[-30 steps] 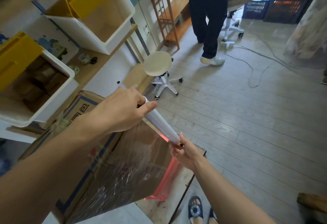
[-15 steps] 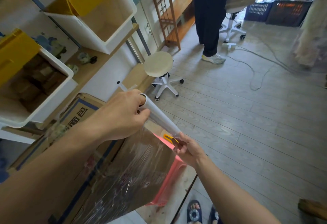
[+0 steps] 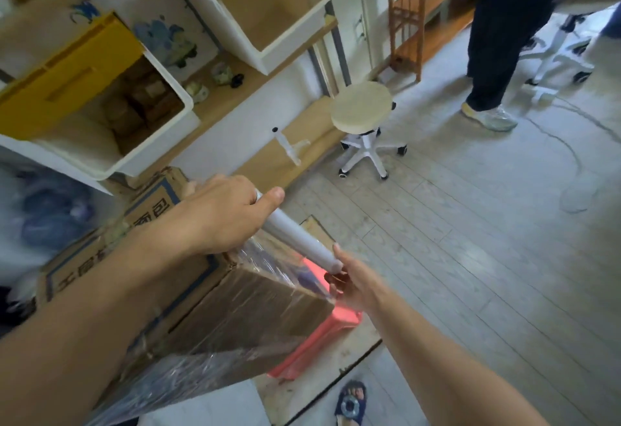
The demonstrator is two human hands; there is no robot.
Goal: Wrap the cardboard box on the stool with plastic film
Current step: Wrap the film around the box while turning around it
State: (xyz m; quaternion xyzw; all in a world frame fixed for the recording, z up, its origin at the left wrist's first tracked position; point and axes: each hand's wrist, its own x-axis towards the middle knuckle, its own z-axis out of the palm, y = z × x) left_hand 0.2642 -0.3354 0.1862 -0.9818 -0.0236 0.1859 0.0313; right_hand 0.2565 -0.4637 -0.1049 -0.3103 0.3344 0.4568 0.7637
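Starting big: cardboard box [image 3: 242, 304], filling the 7 o'clock part of the view, perched on a pink stool [image 3: 336, 321] poking out at the box's 4 o'clock corner. Looks bulky and stiff, hard corners. Guessing not feather-light, but on a seat that small probably easy to shift or tip with a hard tug. No real need to grab the box itself, better to pull gently and keep the wrap snug.

Then the plastic film [image 3: 275, 257]: thin, stretchy, clingy, likely quick to bunch or tear. Already hugging the near side, and stretched taut from the roll down onto the top corner.

Next the roll [image 3: 295, 237]: light rigid tube by the look of it, slanting from 10 o'clock down to 4 o'clock, just above the box's far corner. Best held at the two ends, loosely enough to spin.

Left hand [image 3: 218, 217]: wrapped round the upper end, fingers curled, thumb laid along the tube. Box right underneath at 6 o'clock, touching or nearly, hard to tell.

Right hand [image 3: 356, 286]: gripping the lower end. Box corner just beside at 9 o'clock.
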